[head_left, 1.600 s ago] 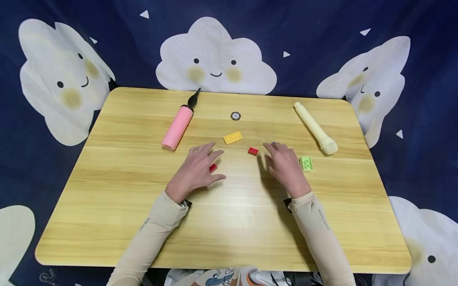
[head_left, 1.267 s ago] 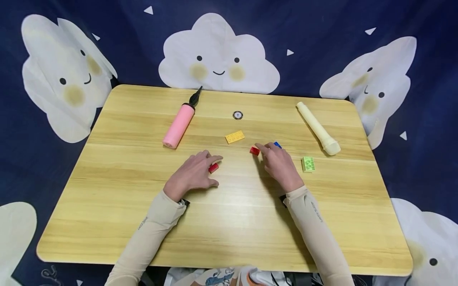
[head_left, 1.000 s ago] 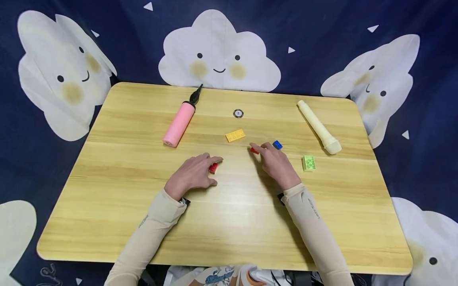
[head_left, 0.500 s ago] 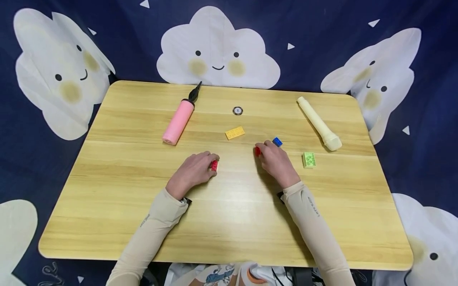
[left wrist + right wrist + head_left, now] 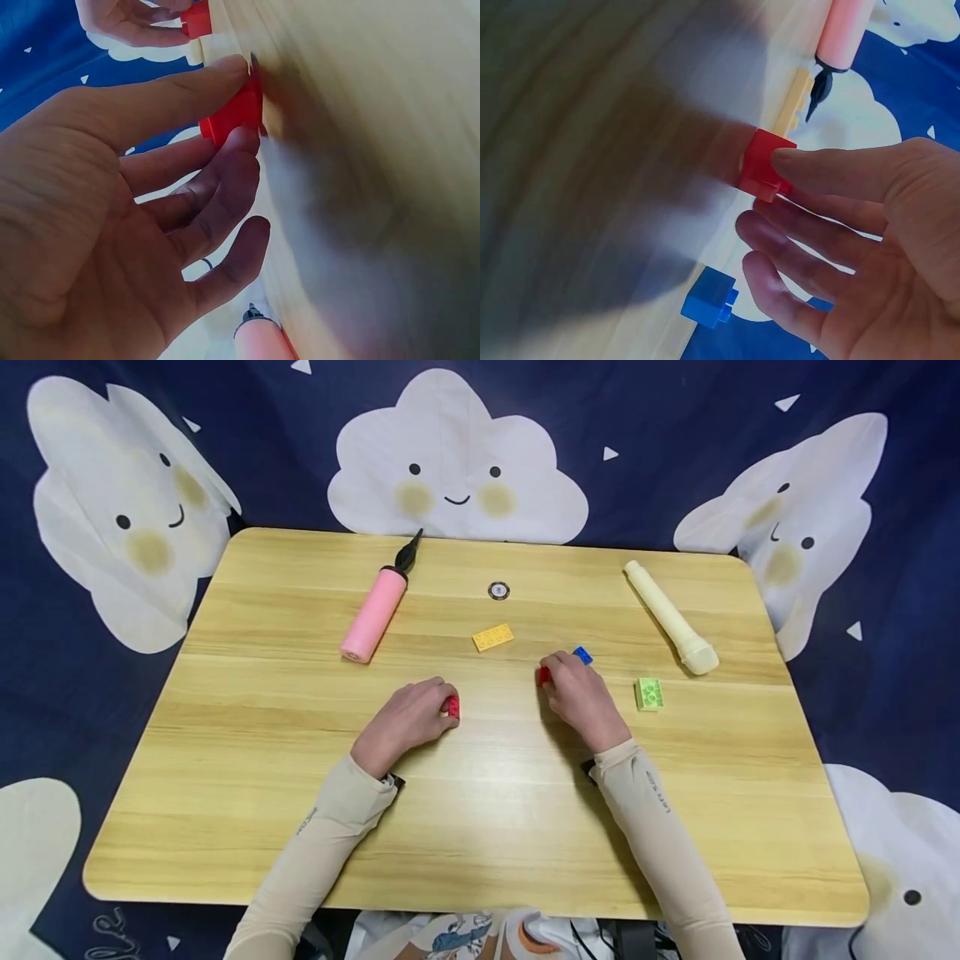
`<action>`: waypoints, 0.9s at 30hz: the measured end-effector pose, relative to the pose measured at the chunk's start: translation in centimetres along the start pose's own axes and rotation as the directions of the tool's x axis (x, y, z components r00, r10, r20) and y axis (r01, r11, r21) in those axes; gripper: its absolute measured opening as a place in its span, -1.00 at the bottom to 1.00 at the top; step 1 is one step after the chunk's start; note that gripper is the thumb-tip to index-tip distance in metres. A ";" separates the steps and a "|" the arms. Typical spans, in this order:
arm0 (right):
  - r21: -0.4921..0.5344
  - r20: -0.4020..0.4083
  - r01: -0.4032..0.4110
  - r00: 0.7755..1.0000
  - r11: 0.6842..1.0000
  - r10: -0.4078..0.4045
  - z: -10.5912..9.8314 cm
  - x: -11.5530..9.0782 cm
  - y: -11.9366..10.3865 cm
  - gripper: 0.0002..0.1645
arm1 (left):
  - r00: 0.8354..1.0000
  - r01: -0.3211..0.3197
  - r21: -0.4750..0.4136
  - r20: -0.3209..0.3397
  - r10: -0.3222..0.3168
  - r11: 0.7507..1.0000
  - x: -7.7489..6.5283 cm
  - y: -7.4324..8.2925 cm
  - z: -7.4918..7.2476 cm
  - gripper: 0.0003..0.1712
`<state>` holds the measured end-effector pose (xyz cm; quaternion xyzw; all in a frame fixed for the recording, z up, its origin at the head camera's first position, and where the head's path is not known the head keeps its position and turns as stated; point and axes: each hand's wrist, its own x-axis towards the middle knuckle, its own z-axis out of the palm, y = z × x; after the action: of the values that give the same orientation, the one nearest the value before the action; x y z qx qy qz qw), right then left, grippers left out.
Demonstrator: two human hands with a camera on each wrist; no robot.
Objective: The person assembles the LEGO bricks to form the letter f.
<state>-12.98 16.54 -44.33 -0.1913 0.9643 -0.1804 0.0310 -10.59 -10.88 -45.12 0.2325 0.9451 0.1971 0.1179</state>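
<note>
A red toy building brick point(image 5: 454, 707) is pinched between the thumb and fingers of my left hand point(image 5: 407, 720), left of the table's middle. In the left wrist view that red brick point(image 5: 235, 118) sits at the wood surface, partly covered by the fingertips. My right hand point(image 5: 583, 700) pinches a second red brick point(image 5: 543, 676), mostly hidden from above; the right wrist view shows this red brick point(image 5: 762, 163) between thumb and fingers. Just beyond the right hand lies a blue brick point(image 5: 582, 655). A flat yellow brick point(image 5: 492, 637) rests farther back, between the two hands.
On the wooden table point(image 5: 480, 827) a light green brick point(image 5: 648, 694) lies right of the right hand. A pink hand pump point(image 5: 373, 617) with black nozzle is back left, a round black-and-white chip point(image 5: 498, 590) back centre, and a cream microphone-shaped object point(image 5: 670, 617) back right.
Both hands have closed their fingers round the red bricks. The right hand first reached left to its brick, then drew it slightly right. The left brick has turned within the grip.
</note>
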 end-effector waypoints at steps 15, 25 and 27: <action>0.007 -0.060 0.072 0.996 0.997 -0.071 -1.3 -0.6 -1.1 -0.57 | 0.999 -0.027 -0.010 0.022 0.027 1.000 1.1 1.0 0.6 -0.91; 0.135 -0.044 0.130 0.991 0.982 -0.125 -1.9 -0.9 -4.0 -0.60 | 0.997 -0.056 -0.149 0.035 0.062 0.987 2.1 0.9 1.2 -0.91; 0.165 -0.055 0.157 0.987 0.974 -0.150 -1.9 -0.8 -4.4 -0.65 | 0.997 -0.060 -0.164 0.033 0.067 0.985 2.4 0.9 1.4 -0.91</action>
<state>-10.90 13.71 -41.04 -0.2584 0.9282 -0.2674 0.0129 -11.94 -8.55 -46.28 0.2559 0.9154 0.2729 0.1484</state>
